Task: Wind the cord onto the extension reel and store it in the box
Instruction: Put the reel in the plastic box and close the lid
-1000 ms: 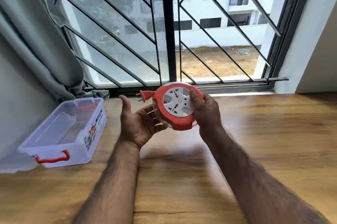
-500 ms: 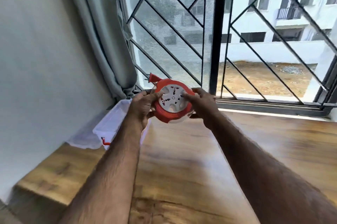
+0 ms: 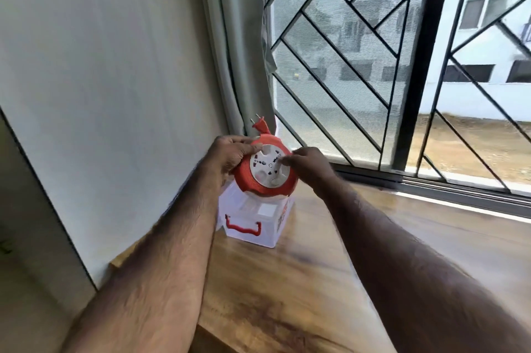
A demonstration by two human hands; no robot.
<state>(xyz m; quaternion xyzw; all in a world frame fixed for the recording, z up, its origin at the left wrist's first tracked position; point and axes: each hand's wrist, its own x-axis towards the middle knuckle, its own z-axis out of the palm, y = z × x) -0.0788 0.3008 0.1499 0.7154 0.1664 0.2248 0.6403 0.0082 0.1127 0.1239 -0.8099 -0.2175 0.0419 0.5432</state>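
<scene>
Setting: wooden counter [image 3: 330, 281] under a grilled window.
Reel: extension reel [image 3: 265, 170], cord fully wound, held just above the clear box [image 3: 254, 222].
Left hand [image 3: 230, 156]: fingers clamped on the reel's rim.
Right hand [image 3: 306, 164]: fingers pinching its white face.
Plug [image 3: 260, 124]: sticks up.
Advice: lower level, plug tucked clear of the box wall.

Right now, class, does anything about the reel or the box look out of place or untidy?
Only one thing: the plug sticks up loose above the reel instead of lying tucked against it. The left hand and right hand hold the reel over the open box, which sits square on the wooden table. Nothing looks damaged.
</scene>
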